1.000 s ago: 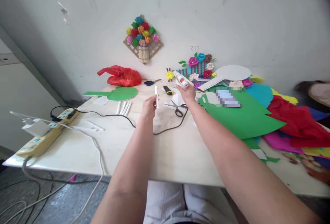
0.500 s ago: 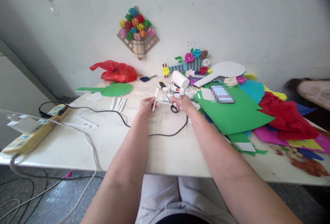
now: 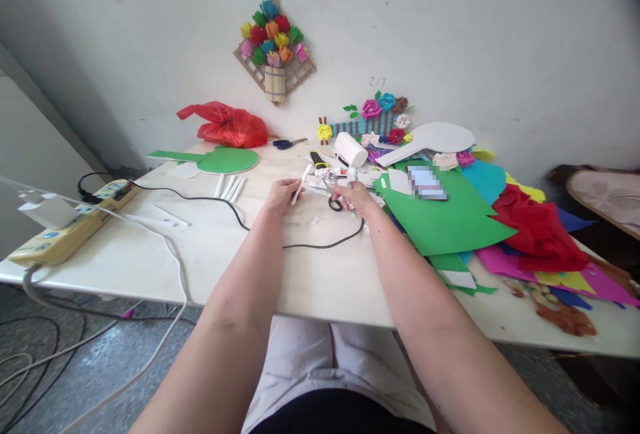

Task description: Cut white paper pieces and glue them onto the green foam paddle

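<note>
My left hand (image 3: 284,195) pinches a thin white paper stick (image 3: 301,185), tilted with its upper end to the right. Across from it, my right hand (image 3: 354,198) is closed on a pair of scissors (image 3: 335,204); a dark handle loop shows below the fingers and the blades point left. Just above the right hand is a white rounded piece (image 3: 353,173) whose kind I cannot make out. Several similar white sticks (image 3: 230,189) lie left of my left hand. Small white scraps (image 3: 315,220) are on the table between the wrists.
A black cord (image 3: 320,246) crosses the table from the yellow power strip (image 3: 65,234). Green sheets (image 3: 440,224) with a phone (image 3: 427,183) lie right. Behind are a utility knife (image 3: 318,160), white roll (image 3: 351,149), dark-handled scissors (image 3: 283,144), red bag (image 3: 233,126) and green paddle shape (image 3: 227,160).
The white stick has tilted further and sits slightly lower in my left hand. My right hand keeps its hold on the scissors. The camera view has shifted slightly.
</note>
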A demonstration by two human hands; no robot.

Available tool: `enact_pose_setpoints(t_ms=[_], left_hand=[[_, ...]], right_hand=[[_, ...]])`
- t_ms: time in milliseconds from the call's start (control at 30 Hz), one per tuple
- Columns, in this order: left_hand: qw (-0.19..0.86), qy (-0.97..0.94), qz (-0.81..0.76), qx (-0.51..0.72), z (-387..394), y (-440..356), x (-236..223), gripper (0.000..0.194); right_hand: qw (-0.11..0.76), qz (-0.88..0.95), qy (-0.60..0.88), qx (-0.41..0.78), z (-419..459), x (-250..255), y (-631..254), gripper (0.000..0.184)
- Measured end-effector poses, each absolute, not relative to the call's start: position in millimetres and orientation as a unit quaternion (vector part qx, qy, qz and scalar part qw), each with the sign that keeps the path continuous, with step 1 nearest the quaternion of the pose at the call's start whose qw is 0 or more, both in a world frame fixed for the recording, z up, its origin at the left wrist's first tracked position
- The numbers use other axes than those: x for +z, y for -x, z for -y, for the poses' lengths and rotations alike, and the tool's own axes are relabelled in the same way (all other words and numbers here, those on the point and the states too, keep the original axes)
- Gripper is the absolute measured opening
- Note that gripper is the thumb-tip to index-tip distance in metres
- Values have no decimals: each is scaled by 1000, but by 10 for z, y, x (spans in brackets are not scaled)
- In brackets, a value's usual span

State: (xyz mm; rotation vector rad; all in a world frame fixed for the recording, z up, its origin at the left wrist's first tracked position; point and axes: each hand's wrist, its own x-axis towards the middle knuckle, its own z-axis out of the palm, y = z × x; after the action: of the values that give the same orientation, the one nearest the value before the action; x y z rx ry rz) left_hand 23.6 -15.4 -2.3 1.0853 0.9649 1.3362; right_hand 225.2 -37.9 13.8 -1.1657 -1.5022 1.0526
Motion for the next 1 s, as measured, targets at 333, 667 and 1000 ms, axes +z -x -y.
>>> enact_pose_setpoints(t_ms=[333, 667, 1000], left_hand=[[532, -479, -411, 565, 174, -255, -10, 27], [530, -473, -418, 567, 154, -246, -28, 26], [538, -475, -416, 559, 145, -237, -31, 27]], right_hand=[[448, 612, 477, 444, 367, 107, -2270, 36], [433, 622, 480, 443, 377, 102, -2282, 38], [422, 628, 487, 436, 292, 23, -2298, 39]])
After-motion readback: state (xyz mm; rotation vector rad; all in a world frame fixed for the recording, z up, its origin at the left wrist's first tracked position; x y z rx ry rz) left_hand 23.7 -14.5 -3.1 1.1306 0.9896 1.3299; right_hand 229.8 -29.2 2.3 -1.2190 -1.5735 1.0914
